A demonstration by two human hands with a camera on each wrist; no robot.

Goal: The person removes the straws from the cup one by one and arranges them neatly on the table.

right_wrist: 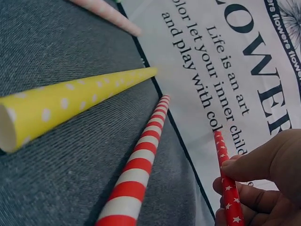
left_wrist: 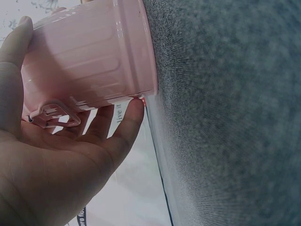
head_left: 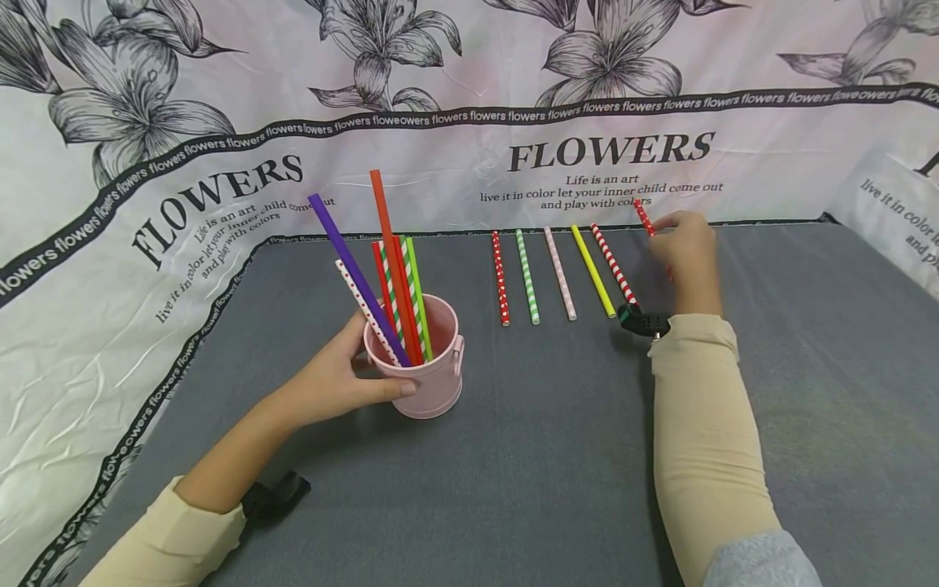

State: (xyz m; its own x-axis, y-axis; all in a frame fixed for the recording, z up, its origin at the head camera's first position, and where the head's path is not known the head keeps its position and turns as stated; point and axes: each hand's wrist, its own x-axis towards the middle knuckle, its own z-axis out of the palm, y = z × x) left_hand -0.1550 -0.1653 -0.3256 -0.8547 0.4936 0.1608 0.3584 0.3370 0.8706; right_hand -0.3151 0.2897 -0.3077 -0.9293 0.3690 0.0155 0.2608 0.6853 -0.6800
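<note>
- Around the glossy pink ribbed bucket (head_left: 433, 391), I have the left hand (head_left: 337, 379) curled, presumably steadying it against leaning multicoloured straws (head_left: 396, 267).
- Right of the bucket, my right hand (head_left: 685, 249) pinches a slim red star-printed straw (right_wrist: 230, 197); between, spaced patterned straws (head_left: 560, 273) lie, probably for easy picking.

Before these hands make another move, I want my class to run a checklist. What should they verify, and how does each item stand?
1. Left hand holds the pink bucket: ok, thumb and fingers round its side.
2. Right hand has one red starred straw: ok, pinched.
3. Held straw is over the bucket: not ok, it is out at the right end of the row.
4. Bucket has room: ok, bare inner wall shows right of the standing straws.
5. Five straws in the row lie apart: ok.
6. Bucket's base sits flat on the table: cannot tell.
</note>
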